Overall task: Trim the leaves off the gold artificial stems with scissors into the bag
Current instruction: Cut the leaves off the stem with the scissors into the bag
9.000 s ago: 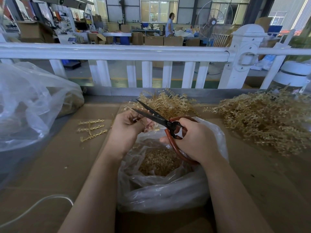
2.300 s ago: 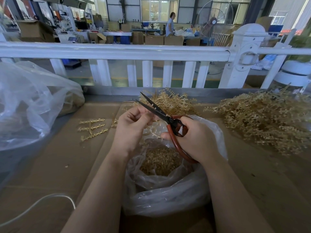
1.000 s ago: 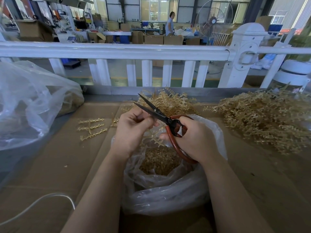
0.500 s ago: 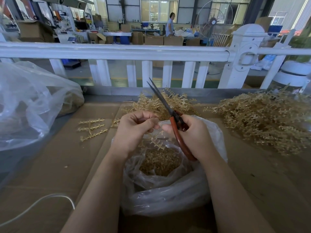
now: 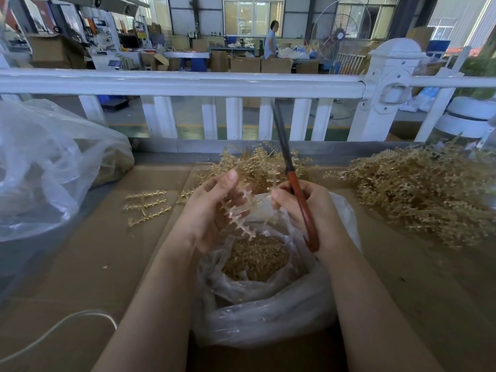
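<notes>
Scissors (image 5: 292, 181) with dark blades and red-brown looped handles stand nearly upright in the right hand (image 5: 308, 208), whose fingers curl round the handles; the blades are together and point up toward the white railing (image 5: 188, 83). The left hand (image 5: 209, 210) sits just beside it, palm turned inward, fingers loosely bent, with a gold artificial stem (image 5: 239, 213) of small cross-shaped leaves lying against its fingers. Whether the thumb pinches the stem I cannot tell. The stem runs diagonally between the two hands, its lower end hanging over the mouth of the clear plastic bag (image 5: 268, 318).

That bag stands open directly below both hands, on the brown cardboard-covered table (image 5: 94, 264), and holds a heap of cut gold leaves (image 5: 255, 257). Behind the hands lies a small pile of gold stems (image 5: 255, 162); a larger pile of gold stems (image 5: 418, 200) spreads well to the right. Left of the left hand, a few short trimmed gold sprigs (image 5: 146, 208) rest on the cardboard. A big crumpled clear plastic bag (image 5: 48, 167) fills the far left, and a white cable (image 5: 59, 328) curves across the near left corner.
</notes>
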